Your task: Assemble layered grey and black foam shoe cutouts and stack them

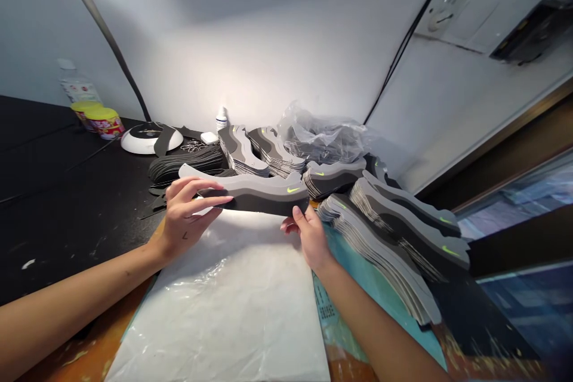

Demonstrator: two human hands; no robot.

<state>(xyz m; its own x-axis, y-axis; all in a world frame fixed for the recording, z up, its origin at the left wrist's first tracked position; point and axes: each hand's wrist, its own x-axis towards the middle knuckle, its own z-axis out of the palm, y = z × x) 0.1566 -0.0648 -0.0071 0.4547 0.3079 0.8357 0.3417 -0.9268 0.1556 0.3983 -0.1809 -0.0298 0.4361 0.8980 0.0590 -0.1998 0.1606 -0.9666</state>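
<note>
A grey and black shoe upper panel [255,194] with a small yellow-green swoosh is held up between both my hands, above a white plastic-covered sheet [224,310]. My left hand [185,209] grips its left end, fingers over the front face. At the lower right corner, my right hand [311,236] pinches the panel, thumb in front and other fingers partly hidden. Just behind stand stacks of similar panels [244,152], [277,152]. A pile of dark pieces [185,167] lies beyond my left hand.
More panel stacks [380,256] fan out on the right over a teal sheet [353,256]. Behind them sits a clear plastic bag [322,134]. A lamp base [150,138], yellow-lidded tubs [105,122], a small white bottle [221,118] and a water bottle [78,83] stand at the back.
</note>
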